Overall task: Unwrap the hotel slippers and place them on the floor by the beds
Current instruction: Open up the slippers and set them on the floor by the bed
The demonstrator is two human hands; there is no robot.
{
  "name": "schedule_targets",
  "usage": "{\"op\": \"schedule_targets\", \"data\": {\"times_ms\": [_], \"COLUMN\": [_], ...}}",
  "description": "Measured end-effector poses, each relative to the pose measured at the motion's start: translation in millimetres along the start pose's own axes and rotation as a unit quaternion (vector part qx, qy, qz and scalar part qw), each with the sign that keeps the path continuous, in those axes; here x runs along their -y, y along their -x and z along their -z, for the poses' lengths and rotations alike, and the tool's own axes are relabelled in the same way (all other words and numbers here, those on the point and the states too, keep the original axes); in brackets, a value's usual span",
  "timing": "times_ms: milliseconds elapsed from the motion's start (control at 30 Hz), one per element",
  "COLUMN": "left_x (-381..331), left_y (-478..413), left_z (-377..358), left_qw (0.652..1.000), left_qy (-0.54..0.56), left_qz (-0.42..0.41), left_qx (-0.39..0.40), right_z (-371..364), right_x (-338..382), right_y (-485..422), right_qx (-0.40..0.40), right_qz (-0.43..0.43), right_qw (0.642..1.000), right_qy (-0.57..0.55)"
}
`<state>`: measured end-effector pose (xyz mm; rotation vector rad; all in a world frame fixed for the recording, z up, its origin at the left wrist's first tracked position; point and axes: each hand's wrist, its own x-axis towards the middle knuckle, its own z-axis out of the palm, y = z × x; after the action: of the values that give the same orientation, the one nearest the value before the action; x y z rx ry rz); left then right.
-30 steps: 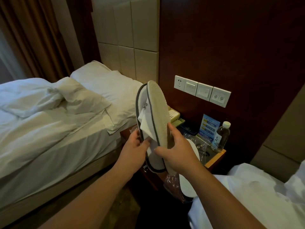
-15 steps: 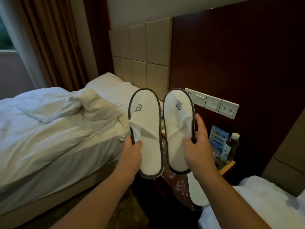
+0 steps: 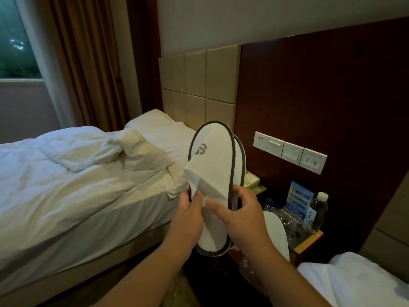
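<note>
Hotel room, seen from between two beds. A dark wood wall panel [image 3: 321,96] fills the right half of the view.

The left bed [image 3: 77,207] is the largest item. Its white duvet is rumpled and a pillow [image 3: 159,127] lies at its head.

A brown curtain [image 3: 88,63] hangs beside a window [image 3: 15,41] at far left. A beige padded headboard [image 3: 199,85] of square tiles stands behind the pillow.

A corner of the right bed [image 3: 354,282] shows at lower right. The floor [image 3: 186,282] between the beds is in shadow.

The surface [image 3: 309,239], a small bedside stand, sits against the panel between the beds.

Two white slippers with grey trim are held upright in the air, in front of the surface, toes up. The front slipper [image 3: 212,165] shows a grey logo on its upper. The rear slipper [image 3: 241,156] lies flat behind it, so only its right edge is visible.

The left hand [image 3: 190,216] grips the front slipper's left edge, thumb on the face. The right hand [image 3: 241,216] holds both slippers: its thumb lies across the front one and its fingers curl round the right edges.

A third slipper [image 3: 276,233] lies on the surface and overhangs its front edge.

A row of white wall switches [image 3: 290,151] is fixed to the panel above the surface.

Clear plastic wrapping [image 3: 287,220] lies crumpled on the surface beside the third slipper.

A water bottle [image 3: 318,211] stands upright at the back right, just beside a blue card [image 3: 298,196].

A pale telephone [image 3: 251,180] shows partly behind the held slippers.
</note>
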<state>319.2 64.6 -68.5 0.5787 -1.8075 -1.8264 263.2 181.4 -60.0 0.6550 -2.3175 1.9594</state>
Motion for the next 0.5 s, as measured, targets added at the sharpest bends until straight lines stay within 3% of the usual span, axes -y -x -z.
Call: {"op": "schedule_targets", "data": {"times_ms": [233,333,400,433,500], "left_x": [-14,-28,-36,-39,-43], "left_y": [-5,-4,-2,-1,-2], "left_z": [18,27,35,40,53], "left_qw": [0.997,0.965,0.94,0.936,0.927], "left_qy": [-0.064,-0.226,-0.265,-0.235,-0.069], "left_qz": [0.017,0.106,0.18,0.22,0.303], "left_qx": [0.045,0.081,0.116,0.142,0.208], "right_z": [-1,-6,-11,-14,-15], "right_x": [5,12,13,14,17], "right_y": [-9,-11,-9,-6,-3], "right_qx": [-0.059,-0.059,-0.061,-0.065,-0.077], "right_qz": [-0.014,-0.005,0.018,0.031,0.051], "right_qw": [0.998,0.998,0.997,0.996,0.992], "right_qy": [-0.017,-0.007,0.038,0.059,0.083]}}
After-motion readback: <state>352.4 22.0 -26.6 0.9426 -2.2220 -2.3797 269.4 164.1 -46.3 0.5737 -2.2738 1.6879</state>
